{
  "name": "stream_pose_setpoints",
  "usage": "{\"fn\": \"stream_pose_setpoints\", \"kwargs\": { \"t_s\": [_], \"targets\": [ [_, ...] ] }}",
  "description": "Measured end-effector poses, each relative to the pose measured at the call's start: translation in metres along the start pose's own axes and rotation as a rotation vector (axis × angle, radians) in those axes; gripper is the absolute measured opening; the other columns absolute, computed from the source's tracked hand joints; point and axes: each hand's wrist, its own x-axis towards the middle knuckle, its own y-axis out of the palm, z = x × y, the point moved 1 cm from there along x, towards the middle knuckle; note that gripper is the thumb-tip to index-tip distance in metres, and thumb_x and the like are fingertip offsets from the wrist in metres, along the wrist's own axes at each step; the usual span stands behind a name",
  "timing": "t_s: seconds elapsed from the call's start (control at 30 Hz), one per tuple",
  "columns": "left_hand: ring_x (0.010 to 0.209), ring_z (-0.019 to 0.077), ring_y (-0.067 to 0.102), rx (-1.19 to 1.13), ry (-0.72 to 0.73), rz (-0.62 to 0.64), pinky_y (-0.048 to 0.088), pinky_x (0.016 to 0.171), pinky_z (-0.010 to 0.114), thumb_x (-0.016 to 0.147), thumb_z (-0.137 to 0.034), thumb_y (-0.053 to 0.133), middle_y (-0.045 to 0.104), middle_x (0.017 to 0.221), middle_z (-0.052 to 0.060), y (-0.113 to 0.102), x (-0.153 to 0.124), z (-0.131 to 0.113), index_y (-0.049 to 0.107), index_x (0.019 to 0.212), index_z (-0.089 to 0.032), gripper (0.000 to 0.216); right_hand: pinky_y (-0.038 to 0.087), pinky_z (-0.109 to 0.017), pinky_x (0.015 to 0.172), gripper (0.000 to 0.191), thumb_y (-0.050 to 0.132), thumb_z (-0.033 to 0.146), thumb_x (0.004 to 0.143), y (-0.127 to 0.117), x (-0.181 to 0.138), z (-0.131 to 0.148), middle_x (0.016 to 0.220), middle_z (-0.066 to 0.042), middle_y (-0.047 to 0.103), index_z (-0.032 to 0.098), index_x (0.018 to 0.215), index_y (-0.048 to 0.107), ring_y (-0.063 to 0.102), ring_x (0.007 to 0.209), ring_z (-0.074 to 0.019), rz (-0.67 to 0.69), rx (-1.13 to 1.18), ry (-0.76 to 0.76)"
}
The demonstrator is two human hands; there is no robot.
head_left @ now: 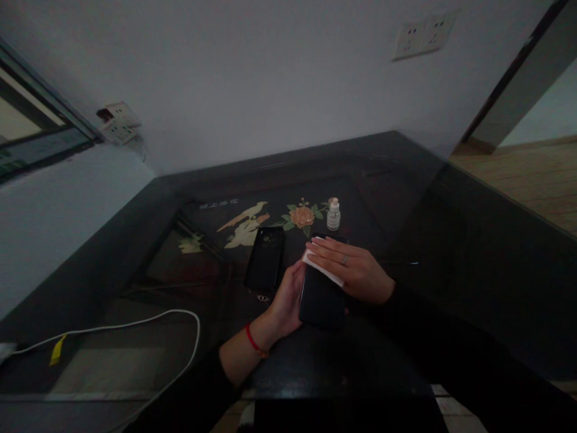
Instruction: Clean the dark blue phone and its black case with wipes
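From my distant seat, I judge that the main danger is a slip: the left hand [286,300] supports the black phone [322,304] mostly along one edge, so if the right hand [363,273] presses too strongly at the upper end, the phone could tilt and turn out of the palm. The white cloth [325,270] lies under the right fingers and could fold or slide, leaving bare fingertips on the glass. Beyond these fingertips stands a small bottle [333,216], upright (a careless outward push might knock it over). Left of the left thumb, a second black phone [265,258] lies near enough to be bumped.

About the pose: the left hand comes from below, its thumb along the phone's left side; a fingertip seems to show at the opposite edge, so I believe the fingers wrap beneath. The right hand comes from the side, palm downward, its fingers nearly straight and close together on the cloth. Its thumb is hidden, so I cannot tell if it pinches.
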Motion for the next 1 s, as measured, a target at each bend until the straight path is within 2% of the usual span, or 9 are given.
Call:
{"fn": "stream_pose_setpoints", "kwargs": {
  "t_s": [0.13,0.2,0.33,0.47,0.53,0.7,0.77,0.9,1.0],
  "targets": [
    [0.111,0.0254,0.06,-0.001,-0.032,0.074,0.044,0.097,0.05,0.096,-0.045,0.035,0.057,0.133,0.002,0.002,-0.002,-0.001,0.027,0.147,-0.043,0.052,0.044,-0.047,0.109,0.047,0.045,0.005,0.088,-0.002,-0.002,-0.005,0.136,-0.01,0.056,0.017,0.132,0.057,0.051,0.129,-0.0243,-0.106,-0.068,0.16],
    [0.112,0.0265,0.06,-0.013,-0.042,0.068,0.044,0.096,0.051,0.096,-0.05,0.034,0.057,0.134,0.004,0.0,-0.001,-0.001,0.026,0.148,-0.041,0.054,0.044,-0.046,0.109,0.047,0.046,0.007,0.089,0.0,-0.002,-0.001,0.136,-0.009,0.057,0.019,0.133,0.056,0.05,0.13,-0.0236,-0.085,-0.032,0.104],
    [0.108,0.0293,0.061,-0.05,-0.027,0.02,0.045,0.096,0.05,0.093,-0.06,0.033,0.06,0.128,0.011,-0.003,0.001,-0.002,0.032,0.149,-0.029,0.064,0.043,-0.042,0.11,0.043,0.048,0.012,0.092,0.005,0.001,0.008,0.136,-0.007,0.058,0.02,0.133,0.055,0.047,0.132,-0.0213,0.037,0.064,-0.11],
    [0.108,0.0288,0.062,-0.029,-0.08,0.11,0.044,0.094,0.055,0.092,-0.063,0.029,0.057,0.133,0.008,-0.001,-0.001,-0.005,0.024,0.149,-0.041,0.061,0.042,-0.044,0.11,0.05,0.044,0.004,0.088,-0.003,-0.001,-0.004,0.139,-0.01,0.054,0.018,0.136,0.052,0.046,0.133,-0.0226,-0.036,-0.05,0.061],
    [0.107,0.0289,0.063,-0.028,-0.094,0.127,0.044,0.092,0.056,0.092,-0.064,0.027,0.057,0.133,0.008,-0.001,-0.001,-0.006,0.024,0.148,-0.042,0.061,0.042,-0.045,0.11,0.051,0.044,0.003,0.087,-0.004,-0.002,-0.005,0.139,-0.011,0.053,0.015,0.136,0.052,0.046,0.133,-0.0236,-0.059,-0.072,0.097],
    [0.104,0.0273,0.063,-0.053,-0.033,-0.008,0.046,0.094,0.045,0.091,-0.064,0.033,0.063,0.124,0.011,-0.005,0.004,-0.004,0.038,0.146,-0.027,0.066,0.043,-0.042,0.11,0.045,0.049,0.012,0.091,0.006,0.0,0.015,0.137,-0.009,0.056,0.018,0.136,0.052,0.047,0.132,-0.0215,0.095,0.064,-0.145],
    [0.106,0.0273,0.062,-0.039,-0.022,-0.007,0.046,0.095,0.046,0.091,-0.063,0.032,0.061,0.127,0.01,-0.005,0.004,-0.005,0.038,0.145,-0.03,0.064,0.043,-0.043,0.11,0.046,0.048,0.011,0.091,0.005,0.001,0.014,0.138,-0.008,0.056,0.019,0.136,0.051,0.047,0.133,-0.0213,0.082,0.059,-0.119],
    [0.112,0.0276,0.059,-0.017,-0.051,0.062,0.045,0.095,0.051,0.092,-0.063,0.026,0.056,0.136,0.007,-0.003,0.001,-0.009,0.033,0.146,-0.039,0.059,0.042,-0.044,0.111,0.051,0.045,0.006,0.089,0.0,-0.002,0.003,0.141,-0.007,0.052,0.021,0.137,0.051,0.044,0.134,-0.0221,0.004,-0.048,0.075],
    [0.112,0.0277,0.06,-0.032,-0.035,0.01,0.046,0.095,0.047,0.092,-0.063,0.029,0.057,0.133,0.009,-0.007,0.003,-0.01,0.035,0.147,-0.033,0.063,0.041,-0.041,0.112,0.045,0.046,0.012,0.092,0.006,-0.002,0.012,0.137,-0.008,0.056,0.019,0.135,0.053,0.045,0.134,-0.0204,0.092,-0.01,-0.091]
  ]
}}
